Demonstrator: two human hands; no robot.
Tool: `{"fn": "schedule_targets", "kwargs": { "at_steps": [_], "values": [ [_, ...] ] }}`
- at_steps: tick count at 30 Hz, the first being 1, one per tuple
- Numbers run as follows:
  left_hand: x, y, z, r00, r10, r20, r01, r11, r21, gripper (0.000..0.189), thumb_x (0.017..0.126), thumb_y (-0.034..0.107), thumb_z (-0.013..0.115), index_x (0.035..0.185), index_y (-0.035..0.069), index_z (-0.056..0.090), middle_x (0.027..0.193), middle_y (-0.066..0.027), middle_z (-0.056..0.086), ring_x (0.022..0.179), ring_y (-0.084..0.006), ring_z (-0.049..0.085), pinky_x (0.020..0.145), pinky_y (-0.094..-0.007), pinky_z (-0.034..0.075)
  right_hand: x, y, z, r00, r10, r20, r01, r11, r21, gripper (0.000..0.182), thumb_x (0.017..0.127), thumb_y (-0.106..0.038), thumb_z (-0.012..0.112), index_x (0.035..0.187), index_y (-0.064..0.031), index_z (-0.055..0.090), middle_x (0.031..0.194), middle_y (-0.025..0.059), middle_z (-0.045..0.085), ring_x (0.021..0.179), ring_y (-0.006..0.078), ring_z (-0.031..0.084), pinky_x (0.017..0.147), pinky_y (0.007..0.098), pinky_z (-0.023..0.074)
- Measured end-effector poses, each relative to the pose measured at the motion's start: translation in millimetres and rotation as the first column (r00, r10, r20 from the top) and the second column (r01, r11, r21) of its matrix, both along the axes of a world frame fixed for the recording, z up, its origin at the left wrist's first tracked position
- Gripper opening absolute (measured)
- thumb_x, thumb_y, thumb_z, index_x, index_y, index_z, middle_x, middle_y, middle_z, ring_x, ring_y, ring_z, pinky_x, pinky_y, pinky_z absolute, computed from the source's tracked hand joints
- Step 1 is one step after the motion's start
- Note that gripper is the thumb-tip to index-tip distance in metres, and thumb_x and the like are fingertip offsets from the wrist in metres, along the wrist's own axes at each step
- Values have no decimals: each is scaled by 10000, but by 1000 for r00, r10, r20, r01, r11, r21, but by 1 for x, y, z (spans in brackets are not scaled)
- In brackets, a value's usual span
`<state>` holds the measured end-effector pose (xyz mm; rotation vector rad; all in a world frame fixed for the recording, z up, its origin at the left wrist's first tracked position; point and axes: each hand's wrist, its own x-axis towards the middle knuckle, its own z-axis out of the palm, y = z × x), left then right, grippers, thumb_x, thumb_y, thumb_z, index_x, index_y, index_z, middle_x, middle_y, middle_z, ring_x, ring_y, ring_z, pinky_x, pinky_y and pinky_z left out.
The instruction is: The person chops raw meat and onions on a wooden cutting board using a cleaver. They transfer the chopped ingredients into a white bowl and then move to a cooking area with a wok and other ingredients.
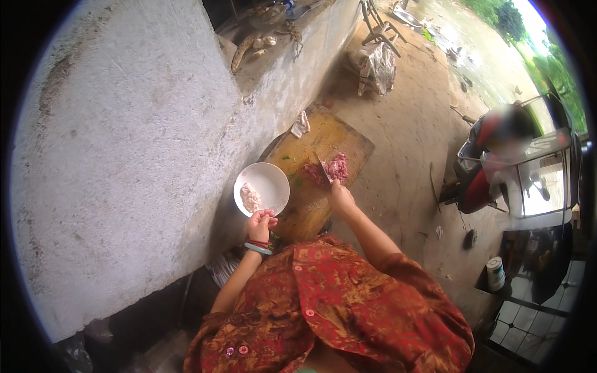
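Note:
My left hand [260,225], with a bracelet and red cord at the wrist, grips the near rim of a white bowl [269,184]. Pale, fatty-looking chopped meat [250,197] lies against the bowl's left side. My right hand [342,199] is closed around the handle of a cleaver-like knife [322,168], its blade standing edge-down in red minced meat [336,169]. The mince sits on a worn wooden chopping board [303,217], on both sides of the blade. Whether the bowl touches the board is hidden.
A crumpled whitish cloth or skin piece [301,124] lies at the board's far left corner. A concrete wall [140,140] rises close on the left. Beyond the board stands a chair [380,28] by a plastic bag [378,70]. A red motorcycle [480,186] is at the right, near a can [496,273].

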<state>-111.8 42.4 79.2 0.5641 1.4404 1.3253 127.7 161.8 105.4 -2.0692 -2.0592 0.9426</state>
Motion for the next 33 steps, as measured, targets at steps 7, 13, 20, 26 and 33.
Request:
{"fn": "schedule_targets", "kwargs": {
  "at_steps": [7, 13, 20, 26, 33],
  "values": [
    [-9, -12, -2, 999, 50, 20, -50, 999, -9, 143, 833, 23, 444, 904, -44, 548, 787, -101, 599, 625, -162, 602, 562, -263, 521, -15, -2, 34, 962, -98, -257, 172, 943, 284, 315, 804, -221, 510, 1005, -16, 382, 851, 267, 579, 815, 446, 547, 719, 488, 431],
    [-15, -19, -4, 997, 69, 15, -70, 997, 20, 146, 830, 19, 443, 912, -43, 547, 786, -102, 598, 624, -164, 600, 565, -270, 524, -25, 10, 39, 989, -53, -141, 70, 991, 113, 363, 797, -235, 516, 1061, -29, 375, 879, 255, 582, 851, 410, 557, 725, 462, 440],
    [-14, -15, 0, 999, 40, 14, -41, 999, 13, 142, 833, 23, 443, 908, -44, 543, 794, -99, 594, 630, -162, 598, 568, -271, 523, -29, 15, 10, 996, -18, -82, 19, 1000, 5, 338, 799, -200, 496, 1055, -14, 379, 911, 278, 568, 858, 409, 559, 730, 465, 440],
    [-10, -12, 1, 997, 40, 62, -39, 999, -10, 140, 828, 11, 439, 905, -32, 547, 803, -97, 596, 623, -158, 598, 573, -266, 521, -29, 8, -9, 996, -63, -55, 62, 998, -21, 384, 810, -253, 522, 1078, -13, 389, 954, 257, 564, 915, 416, 531, 766, 458, 432],
    [-13, -17, 2, 997, 66, 33, -66, 998, -21, 143, 824, 16, 441, 901, -38, 548, 795, -104, 596, 623, -168, 601, 574, -272, 522, -49, -4, 32, 971, -68, -230, 112, 977, 184, 361, 799, -213, 471, 1056, 17, 362, 885, 297, 566, 853, 435, 549, 733, 480, 439]
  ]
}}
